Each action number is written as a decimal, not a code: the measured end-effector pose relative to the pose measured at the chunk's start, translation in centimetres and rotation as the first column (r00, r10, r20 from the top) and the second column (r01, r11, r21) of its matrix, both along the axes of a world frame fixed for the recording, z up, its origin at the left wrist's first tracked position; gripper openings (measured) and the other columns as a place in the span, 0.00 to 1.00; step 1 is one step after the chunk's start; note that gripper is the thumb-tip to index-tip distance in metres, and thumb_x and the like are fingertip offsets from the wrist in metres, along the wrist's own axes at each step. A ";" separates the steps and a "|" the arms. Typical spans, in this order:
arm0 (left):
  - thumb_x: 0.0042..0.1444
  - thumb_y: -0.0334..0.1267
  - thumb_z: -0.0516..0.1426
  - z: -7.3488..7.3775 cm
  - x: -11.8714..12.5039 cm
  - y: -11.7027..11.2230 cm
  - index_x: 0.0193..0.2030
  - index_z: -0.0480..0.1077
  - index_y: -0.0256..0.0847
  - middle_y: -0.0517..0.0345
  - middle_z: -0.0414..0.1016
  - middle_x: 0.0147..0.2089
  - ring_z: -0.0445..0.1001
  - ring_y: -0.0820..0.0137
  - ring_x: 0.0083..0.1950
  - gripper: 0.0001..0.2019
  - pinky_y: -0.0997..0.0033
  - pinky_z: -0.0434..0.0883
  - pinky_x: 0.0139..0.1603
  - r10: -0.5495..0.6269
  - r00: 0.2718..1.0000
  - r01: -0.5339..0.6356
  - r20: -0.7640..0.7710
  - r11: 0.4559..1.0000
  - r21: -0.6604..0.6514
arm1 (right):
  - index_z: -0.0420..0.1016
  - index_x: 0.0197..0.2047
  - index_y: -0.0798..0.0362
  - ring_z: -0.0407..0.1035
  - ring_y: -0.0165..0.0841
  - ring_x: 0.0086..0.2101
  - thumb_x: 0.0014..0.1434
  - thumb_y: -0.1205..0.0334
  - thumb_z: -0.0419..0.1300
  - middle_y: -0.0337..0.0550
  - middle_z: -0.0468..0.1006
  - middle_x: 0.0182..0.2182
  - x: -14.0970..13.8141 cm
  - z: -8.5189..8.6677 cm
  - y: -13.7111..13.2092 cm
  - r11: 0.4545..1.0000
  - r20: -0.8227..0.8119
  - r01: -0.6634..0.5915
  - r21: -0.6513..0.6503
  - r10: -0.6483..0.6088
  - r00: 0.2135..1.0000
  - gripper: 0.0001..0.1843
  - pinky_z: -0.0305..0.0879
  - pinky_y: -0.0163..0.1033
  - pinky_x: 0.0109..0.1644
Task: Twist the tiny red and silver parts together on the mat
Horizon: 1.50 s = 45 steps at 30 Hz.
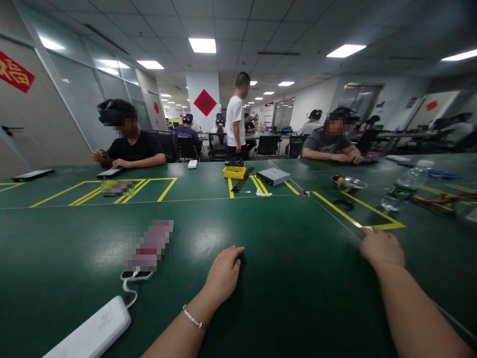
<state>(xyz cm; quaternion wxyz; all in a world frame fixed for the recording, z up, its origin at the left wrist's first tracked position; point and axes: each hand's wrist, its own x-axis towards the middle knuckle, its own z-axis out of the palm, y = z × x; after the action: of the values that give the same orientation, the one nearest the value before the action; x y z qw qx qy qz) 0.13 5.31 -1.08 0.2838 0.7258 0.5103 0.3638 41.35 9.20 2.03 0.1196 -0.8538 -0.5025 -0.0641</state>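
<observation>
My left hand (224,272) rests on the green table (290,278), its index finger stretched forward and the others loosely bent. Nothing shows in it. To its left lie a phone (151,246) with a blurred screen and a white power bank (95,330), joined by a short white cable (128,288). My right hand (383,248) is low over the table at the corner of a yellow tape outline (387,226). Its fingers reach toward the tape and look slightly blurred; I see no object held in them. Beyond that hand stands a clear water bottle (406,186).
Farther off are a metal bowl (350,184), a dark curved piece (343,204), a grey box (273,176) and a yellow bin (234,172). Cables (436,200) lie at right. Two people sit across the table; another person (235,117) stands behind.
</observation>
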 end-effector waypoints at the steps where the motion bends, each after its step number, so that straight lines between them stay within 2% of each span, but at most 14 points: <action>1: 0.51 0.31 0.49 0.1 0.0 0.0 0.47 0.69 0.47 0.54 0.71 0.50 0.64 0.62 0.56 0.17 0.55 0.57 0.57 0.001 1.000 -0.001 0.001 1.000 -0.002 | 0.65 0.53 0.59 0.55 0.51 0.51 0.49 0.70 0.47 0.61 0.60 0.53 1.2 -0.2 -0.4 0.999 -0.040 0.031 -0.036 -0.033 0.999 0.27 0.56 0.51 0.42; 7: 0.50 0.31 0.49 0.5 0.1 -0.2 0.44 0.70 0.46 0.55 0.72 0.47 0.65 0.62 0.53 0.16 0.56 0.57 0.56 -0.001 0.999 0.000 -0.037 1.000 -0.029 | 0.74 0.40 0.60 0.67 0.49 0.39 0.46 0.70 0.50 0.63 0.71 0.40 2.8 -0.3 -0.9 0.979 -0.172 0.095 -0.182 -0.127 0.977 0.19 0.59 0.46 0.33; 18: 0.50 0.33 0.50 0.8 0.1 -0.3 0.44 0.69 0.44 0.55 0.71 0.46 0.66 0.65 0.50 0.14 0.64 0.59 0.54 -0.020 0.988 0.015 -0.152 0.999 -0.036 | 0.72 0.41 0.63 0.66 0.49 0.42 0.49 0.68 0.48 0.65 0.69 0.44 -3.7 3.3 -0.4 0.910 -0.146 0.189 -0.370 -0.258 0.955 0.18 0.63 0.48 0.37; 22: 0.50 0.33 0.51 0.6 0.1 -0.2 0.42 0.70 0.44 0.55 0.72 0.45 0.67 0.64 0.48 0.13 0.63 0.59 0.52 -0.013 0.997 0.010 -0.079 1.000 -0.029 | 0.73 0.39 0.64 0.65 0.49 0.43 0.50 0.69 0.46 0.66 0.69 0.43 -6.2 4.0 0.0 0.932 -0.121 0.111 -0.345 -0.162 0.979 0.18 0.61 0.51 0.40; 26: 0.50 0.37 0.53 0.7 0.3 -0.4 0.41 0.70 0.44 0.53 0.73 0.43 0.68 0.62 0.47 0.12 0.61 0.60 0.50 0.026 0.998 -0.022 0.063 0.997 -0.075 | 0.72 0.40 0.56 0.67 0.38 0.41 0.54 0.63 0.47 0.52 0.72 0.41 -12.1 3.6 0.0 0.943 -0.185 -0.205 -0.261 0.160 0.970 0.16 0.61 0.41 0.41; 28: 0.50 0.39 0.53 0.8 0.7 -0.6 0.43 0.70 0.44 0.52 0.73 0.43 0.69 0.62 0.47 0.12 0.62 0.61 0.50 0.029 0.977 0.001 0.212 0.990 -0.141 | 0.69 0.44 0.52 0.67 0.32 0.38 0.55 0.61 0.48 0.45 0.73 0.40 -16.5 2.8 -0.5 0.880 -0.220 -0.460 -0.115 0.429 0.876 0.15 0.60 0.36 0.41; 31: 0.50 0.40 0.54 0.8 1.6 -0.8 0.47 0.66 0.41 0.49 0.72 0.47 0.72 0.64 0.44 0.16 0.64 0.66 0.44 0.078 0.839 0.111 0.539 0.945 -0.309 | 0.68 0.43 0.54 0.66 0.31 0.34 0.56 0.63 0.48 0.43 0.73 0.33 -22.7 1.1 -2.3 0.683 -0.083 -0.722 0.107 0.730 0.678 0.13 0.59 0.35 0.38; 34: 0.48 0.39 0.56 0.7 2.3 -0.8 0.44 0.67 0.37 0.49 0.73 0.42 0.73 0.68 0.36 0.15 0.68 0.69 0.37 0.175 0.613 0.249 0.770 0.882 -0.399 | 0.68 0.40 0.54 0.64 0.32 0.31 0.57 0.65 0.48 0.43 0.71 0.29 -26.2 -0.2 -4.1 0.509 0.150 -0.848 0.151 0.836 0.528 0.11 0.57 0.37 0.36; 36: 0.47 0.36 0.57 0.6 2.4 -0.7 0.37 0.68 0.35 0.52 0.74 0.35 0.73 0.71 0.33 0.10 0.72 0.69 0.35 0.220 0.539 0.263 0.813 0.873 -0.410 | 0.68 0.41 0.54 0.63 0.32 0.31 0.58 0.62 0.48 0.43 0.71 0.29 -26.7 -0.5 -4.5 0.395 0.232 -0.905 0.158 0.876 0.423 0.12 0.57 0.38 0.37; 38: 0.47 0.34 0.57 0.6 2.2 -0.6 0.34 0.68 0.34 0.54 0.73 0.32 0.73 0.73 0.32 0.07 0.75 0.69 0.35 0.266 0.515 0.243 0.815 0.866 -0.437 | 0.67 0.45 0.54 0.63 0.32 0.33 0.58 0.57 0.49 0.45 0.71 0.33 -25.8 -0.3 -4.1 0.339 0.253 -0.923 0.185 0.891 0.378 0.15 0.58 0.38 0.39; 40: 0.49 0.33 0.56 0.9 1.8 -0.4 0.35 0.67 0.35 0.52 0.73 0.34 0.73 0.72 0.33 0.06 0.74 0.69 0.35 0.321 0.505 0.213 0.801 0.854 -0.476 | 0.66 0.47 0.55 0.63 0.34 0.38 0.58 0.55 0.47 0.48 0.71 0.38 -23.6 0.3 -2.9 0.416 0.256 -0.884 0.214 0.849 0.461 0.18 0.58 0.38 0.43; 42: 0.50 0.31 0.54 1.2 1.4 -0.2 0.35 0.66 0.35 0.51 0.73 0.35 0.74 0.72 0.33 0.05 0.74 0.70 0.35 0.373 0.493 0.186 0.786 0.838 -0.514 | 0.65 0.48 0.57 0.60 0.38 0.44 0.59 0.58 0.45 0.52 0.68 0.44 -20.1 0.8 -1.4 0.638 0.266 -0.738 0.220 0.689 0.674 0.19 0.57 0.42 0.47; 44: 0.51 0.30 0.53 1.5 1.1 -0.1 0.34 0.66 0.35 0.52 0.72 0.33 0.74 0.73 0.31 0.04 0.75 0.70 0.33 0.405 0.468 0.178 0.785 0.827 -0.533 | 0.65 0.50 0.57 0.55 0.45 0.50 0.57 0.61 0.45 0.55 0.63 0.50 -15.7 1.0 -0.2 0.867 0.255 -0.468 0.174 0.419 0.871 0.20 0.55 0.49 0.49; 45: 0.52 0.31 0.53 1.5 1.0 0.0 0.34 0.66 0.36 0.53 0.72 0.32 0.74 0.74 0.31 0.03 0.76 0.70 0.31 0.412 0.456 0.180 0.789 0.826 -0.535 | 0.64 0.51 0.55 0.52 0.49 0.52 0.57 0.61 0.45 0.56 0.60 0.52 -13.3 0.9 0.3 0.941 0.229 -0.315 0.126 0.282 0.932 0.20 0.54 0.52 0.48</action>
<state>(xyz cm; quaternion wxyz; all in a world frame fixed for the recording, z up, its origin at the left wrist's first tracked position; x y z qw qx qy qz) 1.14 5.33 0.46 0.6733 0.2773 0.4200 0.5416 28.06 9.47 2.95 0.1434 -0.7435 -0.6296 -0.1740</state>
